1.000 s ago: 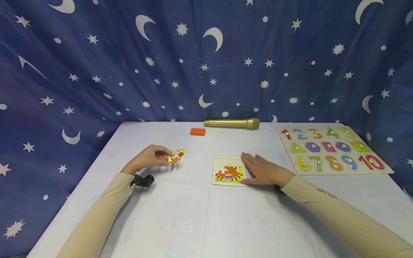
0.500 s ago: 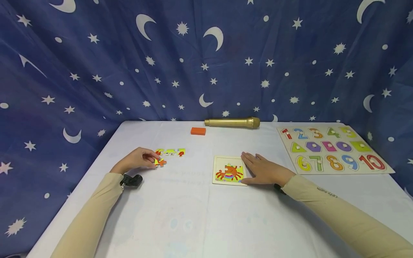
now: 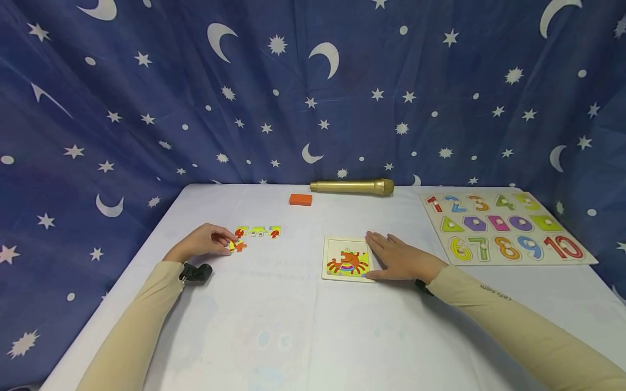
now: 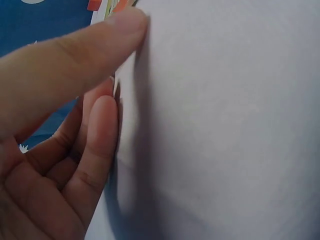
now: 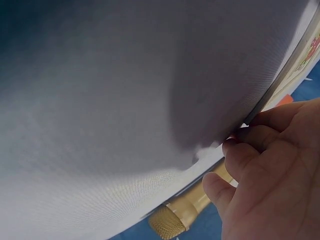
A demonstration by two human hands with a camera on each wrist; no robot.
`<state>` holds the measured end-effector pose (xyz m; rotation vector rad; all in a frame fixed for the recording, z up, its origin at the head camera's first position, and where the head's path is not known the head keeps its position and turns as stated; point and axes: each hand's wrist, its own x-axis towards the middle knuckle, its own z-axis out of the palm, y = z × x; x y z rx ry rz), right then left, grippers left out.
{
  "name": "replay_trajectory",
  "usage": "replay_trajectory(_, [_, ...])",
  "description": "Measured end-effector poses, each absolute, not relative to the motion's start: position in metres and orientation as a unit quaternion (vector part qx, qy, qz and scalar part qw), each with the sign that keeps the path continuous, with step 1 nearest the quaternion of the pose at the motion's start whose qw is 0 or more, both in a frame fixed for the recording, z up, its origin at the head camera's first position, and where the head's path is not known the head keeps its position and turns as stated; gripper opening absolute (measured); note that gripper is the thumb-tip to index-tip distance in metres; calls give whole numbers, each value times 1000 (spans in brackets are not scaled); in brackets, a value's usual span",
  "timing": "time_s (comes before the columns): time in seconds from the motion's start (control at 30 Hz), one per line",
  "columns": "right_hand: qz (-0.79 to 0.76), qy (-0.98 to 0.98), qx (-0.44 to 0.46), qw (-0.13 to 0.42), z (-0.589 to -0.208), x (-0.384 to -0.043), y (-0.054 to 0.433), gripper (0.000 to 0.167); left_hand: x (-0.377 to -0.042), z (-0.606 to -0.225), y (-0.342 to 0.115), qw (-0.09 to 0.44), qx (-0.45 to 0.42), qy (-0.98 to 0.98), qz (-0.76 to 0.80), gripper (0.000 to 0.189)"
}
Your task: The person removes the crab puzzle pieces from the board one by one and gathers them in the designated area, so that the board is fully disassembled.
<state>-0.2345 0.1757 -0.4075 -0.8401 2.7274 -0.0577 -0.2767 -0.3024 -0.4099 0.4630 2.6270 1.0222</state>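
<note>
My left hand [image 3: 202, 241] pinches an orange and yellow puzzle piece [image 3: 237, 246] at the left of the table, low over the cloth. In the left wrist view the thumb hides most of it. Just beyond lie three loose puzzle pieces in a row: a left one with a red claw [image 3: 240, 232], a middle one with eyes [image 3: 258, 232] and a right one [image 3: 275, 231]. My right hand [image 3: 403, 258] rests with extended fingers along the right edge of a wooden puzzle tray [image 3: 337, 241]. A partly assembled crab picture [image 3: 348, 264] fills the tray's lower right.
At the back of the table lie a gold microphone [image 3: 352, 187] and a red-orange block [image 3: 300, 200]. A number and shape peg board [image 3: 508, 228] lies at the right, beyond the right forearm. A blue star-patterned curtain [image 3: 313, 98] hangs behind the table.
My left hand has moved left with the pinched puzzle piece, bringing the row of loose pieces into full view. The right hand stays at the tray's edge.
</note>
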Motion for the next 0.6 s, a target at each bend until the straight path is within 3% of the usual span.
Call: replay_trajectory(0.6, [-17,947,-287,146,-408,-235,174,99,-284,-418,-309,129,134,916,356,34])
